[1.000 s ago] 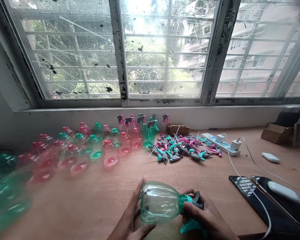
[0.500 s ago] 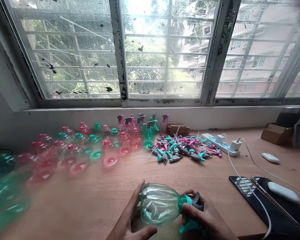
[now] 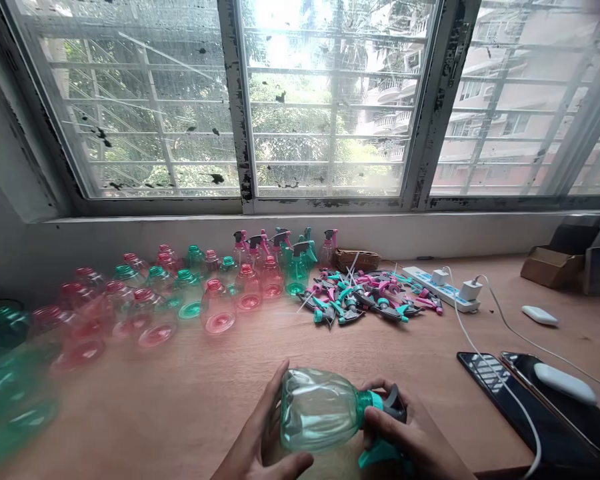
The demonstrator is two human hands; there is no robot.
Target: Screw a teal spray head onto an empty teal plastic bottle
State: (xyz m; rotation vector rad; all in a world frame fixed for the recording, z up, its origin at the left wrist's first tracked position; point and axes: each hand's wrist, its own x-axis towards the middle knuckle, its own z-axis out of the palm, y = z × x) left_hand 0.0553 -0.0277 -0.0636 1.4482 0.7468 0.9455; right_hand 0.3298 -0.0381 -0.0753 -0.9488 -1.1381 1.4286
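Note:
A clear green spray bottle lies on its side in the air near the front edge of the table, its base toward the left. My left hand cups the base end, fingers behind and thumb below in front. At the neck, my right hand is closed around the teal and dark grey spray head, thumb near the collar. The spray head sits at the bottle's mouth; part of it is hidden by my fingers. Beyond both hands lies a pile of pink, teal and grey spray heads.
Several open pink bottles and green bottles stand to the left. Bottles with spray heads, including a green one, stand by the wall. On the right are a power strip, cables, dark phones or tablets and a cardboard box.
The bottle has turned slightly about its long axis, its ribs and reflections shifting. Both hands keep nearly the same place and grip.

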